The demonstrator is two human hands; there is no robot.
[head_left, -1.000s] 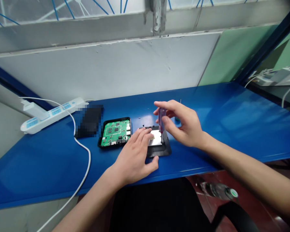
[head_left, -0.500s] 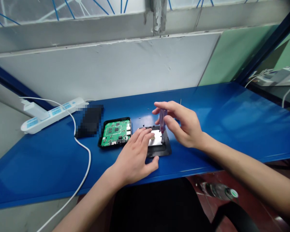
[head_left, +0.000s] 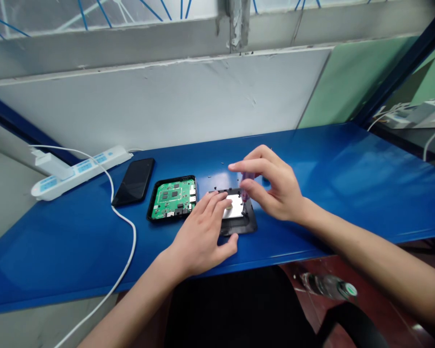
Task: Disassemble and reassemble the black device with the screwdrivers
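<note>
A black plastic casing half (head_left: 247,223) with a silvery metal plate (head_left: 235,207) inside lies near the front edge of the blue table. My left hand (head_left: 201,235) rests flat on its left side, fingers stretched out over the plate. My right hand (head_left: 273,186) pinches a small purple-handled screwdriver (head_left: 245,183) upright, its tip down at the plate's right edge. To the left lies the other casing half with a green circuit board (head_left: 174,198).
A black phone (head_left: 134,181) lies left of the circuit board. A white power strip (head_left: 78,171) with a white cable (head_left: 125,251) runs along the back left. A few tiny screws (head_left: 217,176) dot the blue table (head_left: 348,183). A plastic bottle (head_left: 328,286) lies below the table.
My right hand's fingers have shifted round the screwdriver handle, and the hand has lowered slightly over it. My left hand has stayed put.
</note>
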